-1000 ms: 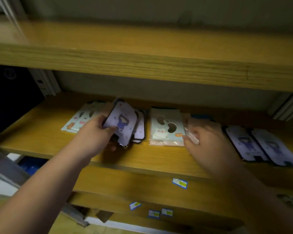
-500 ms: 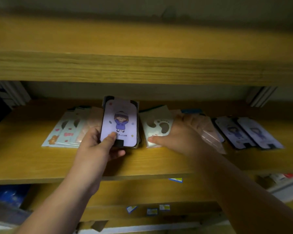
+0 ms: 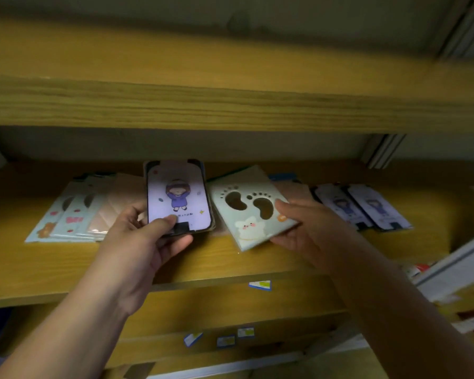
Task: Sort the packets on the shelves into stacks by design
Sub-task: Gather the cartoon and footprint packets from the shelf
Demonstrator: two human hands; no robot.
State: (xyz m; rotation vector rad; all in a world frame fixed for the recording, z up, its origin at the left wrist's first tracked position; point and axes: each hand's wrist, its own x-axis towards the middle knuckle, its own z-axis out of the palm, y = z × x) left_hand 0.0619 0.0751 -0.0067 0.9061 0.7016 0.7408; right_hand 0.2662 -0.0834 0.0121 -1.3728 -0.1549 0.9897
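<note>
your left hand (image 3: 141, 243) holds a small stack of lilac packets printed with a cartoon girl in a purple coat (image 3: 179, 197), thumb pressed on the lower front and fingers curled underneath, so the top design faces you and can be matched against what lies on the wooden middle shelf (image 3: 66, 265). your right hand (image 3: 312, 233) grips the pale mint packet with two footprint cut-outs and a white bear (image 3: 253, 212) by its right edge, thumb on top and fingers below, tilting it off the shelf; it looks like you are lifting it clear to sort it. on the left lies a fanned pile of pale packets with red and brown marks (image 3: 71, 217), and well to the right two more lilac girl packets (image 3: 364, 207) lie side by side, likely where your held stack belongs.

compared with half a second ago, the footprint packet has come up and turned, its whole face now showing, and your right hand has shifted from covering it to pinching its edge. the lilac stack stays in much the same pose.
</note>
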